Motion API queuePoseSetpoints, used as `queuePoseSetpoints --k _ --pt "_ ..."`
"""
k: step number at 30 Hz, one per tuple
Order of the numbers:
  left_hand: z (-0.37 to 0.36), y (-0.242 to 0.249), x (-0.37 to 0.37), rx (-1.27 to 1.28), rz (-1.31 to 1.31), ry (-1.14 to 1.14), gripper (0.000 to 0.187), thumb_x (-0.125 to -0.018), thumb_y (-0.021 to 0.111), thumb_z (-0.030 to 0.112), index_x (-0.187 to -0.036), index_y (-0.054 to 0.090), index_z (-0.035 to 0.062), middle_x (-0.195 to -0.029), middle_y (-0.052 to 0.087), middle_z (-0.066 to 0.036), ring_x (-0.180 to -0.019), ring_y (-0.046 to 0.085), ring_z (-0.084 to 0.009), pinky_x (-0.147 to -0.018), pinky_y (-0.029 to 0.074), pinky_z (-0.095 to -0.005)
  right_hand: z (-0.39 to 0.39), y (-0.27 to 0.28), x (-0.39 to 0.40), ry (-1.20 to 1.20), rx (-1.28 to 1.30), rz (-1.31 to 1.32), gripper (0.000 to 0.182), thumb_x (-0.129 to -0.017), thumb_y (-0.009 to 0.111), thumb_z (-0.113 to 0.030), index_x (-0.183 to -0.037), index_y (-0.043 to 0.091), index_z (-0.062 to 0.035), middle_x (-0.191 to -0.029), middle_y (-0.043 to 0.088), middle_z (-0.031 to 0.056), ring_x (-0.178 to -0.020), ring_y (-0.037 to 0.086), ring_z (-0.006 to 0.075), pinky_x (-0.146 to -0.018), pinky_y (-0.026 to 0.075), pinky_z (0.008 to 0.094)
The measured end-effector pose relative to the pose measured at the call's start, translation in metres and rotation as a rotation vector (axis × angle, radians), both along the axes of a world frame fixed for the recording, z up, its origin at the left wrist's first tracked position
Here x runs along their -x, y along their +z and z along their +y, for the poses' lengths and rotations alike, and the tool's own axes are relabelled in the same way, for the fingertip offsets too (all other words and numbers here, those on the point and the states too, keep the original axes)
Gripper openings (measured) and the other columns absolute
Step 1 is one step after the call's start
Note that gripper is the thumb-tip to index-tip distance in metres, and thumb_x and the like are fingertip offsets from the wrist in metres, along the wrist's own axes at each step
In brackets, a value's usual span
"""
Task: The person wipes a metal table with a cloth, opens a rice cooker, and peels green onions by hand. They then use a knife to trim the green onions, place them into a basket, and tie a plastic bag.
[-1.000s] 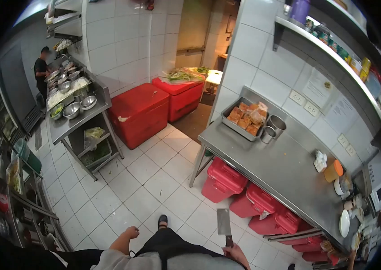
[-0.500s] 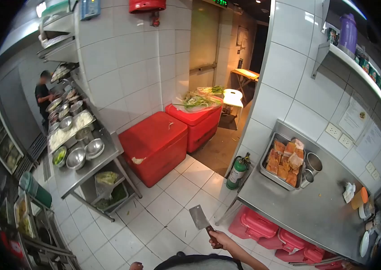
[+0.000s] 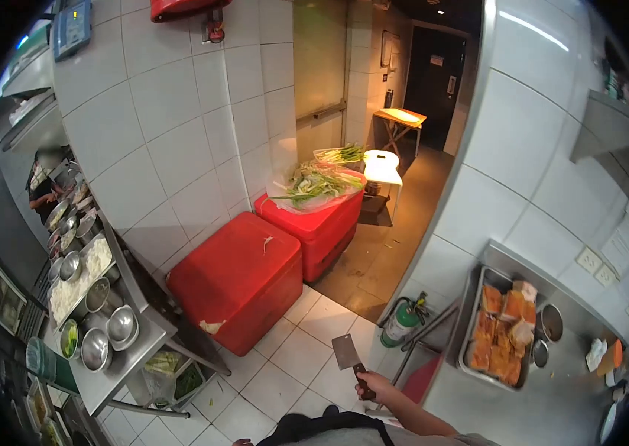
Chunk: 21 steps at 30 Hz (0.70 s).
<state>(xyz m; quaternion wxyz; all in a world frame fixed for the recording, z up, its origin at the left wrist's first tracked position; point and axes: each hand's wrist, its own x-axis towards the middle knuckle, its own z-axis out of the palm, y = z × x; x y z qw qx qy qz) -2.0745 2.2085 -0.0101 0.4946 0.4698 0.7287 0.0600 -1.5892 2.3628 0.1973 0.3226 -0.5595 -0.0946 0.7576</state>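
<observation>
My right hand [image 3: 379,388] is wrapped round the dark handle of a cleaver [image 3: 345,351]. Its broad metal blade points up and away from me, held above the white tiled floor [image 3: 266,386]. Only a sliver of my left hand [image 3: 242,442] shows at the bottom edge, beside my dark clothing, and its fingers are mostly cut off by the frame. To the right of the cleaver, a metal tray [image 3: 465,360] of orange-brown meat blocks [image 3: 504,327] sits on a steel table [image 3: 470,409].
Two red cooler boxes [image 3: 236,279] stand ahead, the farther one topped with spring onions [image 3: 314,186]. A fire extinguisher [image 3: 401,323] stands by the doorway. Beyond are a white stool [image 3: 383,167] and a folding table [image 3: 401,116]. Another person [image 3: 43,186] is behind the left steel counter [image 3: 125,357].
My view has moved forward, so the red coolers, doorway and meat tray appear closer. The cleaver stays in my right hand. Less of my left hand shows.
</observation>
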Motion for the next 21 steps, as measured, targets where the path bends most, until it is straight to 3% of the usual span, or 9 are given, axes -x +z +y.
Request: queuePoseSetpoints --k 2,6,12,14,15,18,19,21 --pt "0.038 0.000 -0.006 0.012 0.024 -0.031 0.032 -0.073 0.061 0.014 -0.104 0.060 0.0078 -0.093 0.061 -0.009 -0.076 0.057 -0.0217 -0.067 0.048 -0.0341 0.057 -0.005 -0.008 -0.061 0.061 0.159 0.012 -0.090 0.046 -0.019 -0.091 0.040 -0.0089 -0.063 0.049 0.0080 -0.049 0.048 0.0176 -0.046 0.042 0.0352" --pt "0.120 -0.010 -0.012 0.028 0.074 -0.095 0.032 -0.072 0.060 0.018 -0.102 0.061 0.0077 -0.096 0.061 -0.011 -0.082 0.058 -0.0239 -0.071 0.048 -0.0355 0.158 0.002 -0.009 -0.183 0.101 0.353 0.010 -0.088 0.048 -0.014 -0.087 0.040 -0.0075 -0.063 0.048 0.0068 -0.051 0.048 0.0149 -0.051 0.041 0.0321" --pt "0.258 -0.032 0.007 -0.038 0.177 -0.324 0.032 -0.070 0.059 0.024 -0.098 0.062 0.0077 -0.101 0.061 -0.013 -0.091 0.059 -0.0272 -0.076 0.049 -0.0376 0.262 -0.002 -0.031 -0.355 0.124 0.353 0.011 -0.086 0.049 -0.013 -0.084 0.040 -0.0083 -0.061 0.045 0.0035 -0.051 0.047 0.0126 -0.052 0.043 0.0298" --pt "0.318 -0.056 0.016 -0.233 0.229 -0.494 0.033 -0.070 0.058 0.025 -0.097 0.063 0.0077 -0.103 0.061 -0.014 -0.094 0.059 -0.0283 -0.078 0.049 -0.0383 0.289 -0.003 -0.045 -0.423 0.100 0.380 0.011 -0.086 0.050 -0.013 -0.084 0.040 -0.0089 -0.062 0.045 0.0032 -0.051 0.047 0.0124 -0.052 0.043 0.0297" --pt "0.343 -0.063 0.020 -0.712 0.275 -0.601 0.033 -0.070 0.058 0.026 -0.096 0.063 0.0077 -0.104 0.061 -0.014 -0.096 0.059 -0.0289 -0.079 0.049 -0.0387 0.301 -0.004 -0.055 -0.488 0.151 0.434 0.010 -0.085 0.050 -0.012 -0.084 0.040 -0.0101 -0.062 0.044 0.0028 -0.050 0.046 0.0124 -0.051 0.042 0.0298" --pt "0.523 -0.057 0.013 0.009 0.541 -0.864 0.020 -0.073 0.056 0.020 -0.085 0.063 0.0064 -0.096 0.062 -0.017 -0.086 0.061 -0.0307 -0.069 0.050 -0.0422 0.329 0.003 -0.074 -0.633 0.160 0.443 0.009 -0.084 0.049 -0.010 -0.083 0.039 -0.0102 -0.062 0.044 0.0026 -0.050 0.046 0.0126 -0.051 0.042 0.0302" --pt "0.569 -0.019 0.000 -0.235 0.620 -0.727 0.024 -0.074 0.056 0.022 -0.088 0.062 0.0043 -0.090 0.063 -0.017 -0.083 0.062 -0.0302 -0.071 0.050 -0.0423 0.338 -0.002 -0.082 -0.637 0.106 0.349 0.008 -0.084 0.046 -0.009 -0.080 0.039 -0.0093 -0.060 0.043 0.0027 -0.051 0.046 0.0129 -0.050 0.041 0.0296" --pt "0.659 -0.012 -0.023 -0.527 0.460 -0.701 0.028 -0.077 0.054 0.022 -0.095 0.061 0.0019 -0.085 0.064 -0.018 -0.076 0.063 -0.0310 -0.070 0.051 -0.0419 0.359 -0.011 -0.104 -0.732 0.161 0.500 0.009 -0.084 0.046 -0.010 -0.078 0.040 -0.0090 -0.059 0.043 0.0028 -0.049 0.045 0.0132 -0.049 0.040 0.0294"
